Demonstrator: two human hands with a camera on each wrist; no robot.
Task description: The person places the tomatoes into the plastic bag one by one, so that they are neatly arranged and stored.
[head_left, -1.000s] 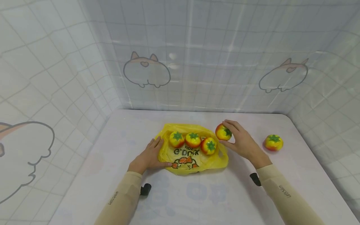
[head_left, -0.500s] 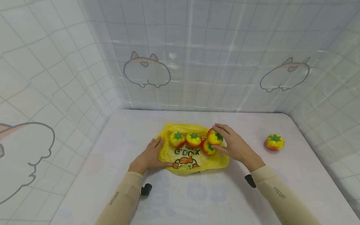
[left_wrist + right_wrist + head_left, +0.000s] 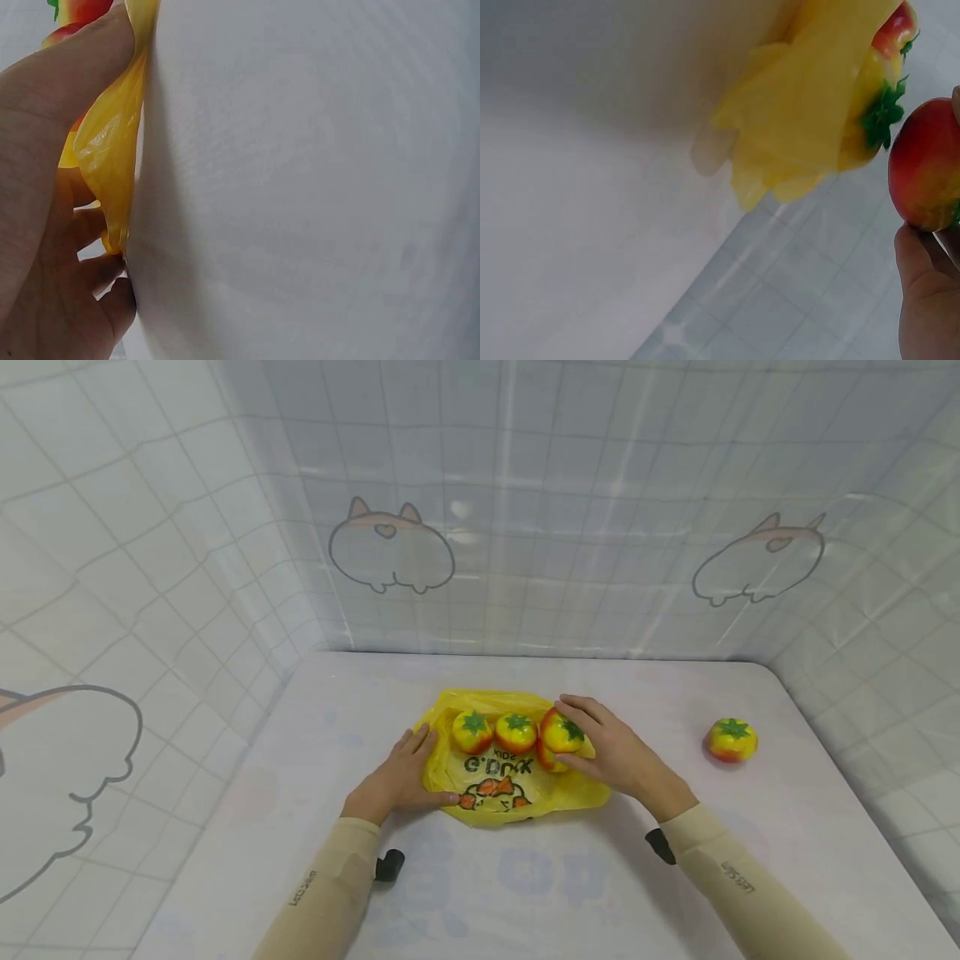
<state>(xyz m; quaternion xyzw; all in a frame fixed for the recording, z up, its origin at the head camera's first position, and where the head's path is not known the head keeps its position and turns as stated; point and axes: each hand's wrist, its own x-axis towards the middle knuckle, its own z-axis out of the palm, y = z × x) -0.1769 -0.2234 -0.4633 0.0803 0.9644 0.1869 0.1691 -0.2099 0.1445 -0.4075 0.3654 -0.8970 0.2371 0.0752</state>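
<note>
A yellow plastic bag (image 3: 487, 814) with printed letters and a duck lies on the table. Several red-and-yellow toy fruits with green leaf crowns sit on it, among them a left one (image 3: 472, 732) and a middle one (image 3: 516, 734). My right hand (image 3: 618, 753) holds another toy fruit (image 3: 564, 732) between thumb and fingers. In the right wrist view that held fruit (image 3: 924, 169) is apart from the fruit beside the bag's yellow film (image 3: 795, 112). It partly covers the rightmost fruit in the head view. My left hand (image 3: 397, 781) rests at the bag's left edge, fingers and thumb spread.
One more toy fruit (image 3: 731, 741) lies on the white table (image 3: 480, 893) to the right. Behind and at both sides hang grid-patterned curtains (image 3: 525, 568) with animal drawings. Black camera mounts (image 3: 389, 866) sit at the wrists.
My right hand has carried its toy fruit leftward and slightly toward me, from the bag's right edge to above the rightmost fruit. The left hand and bag have stayed put.
</note>
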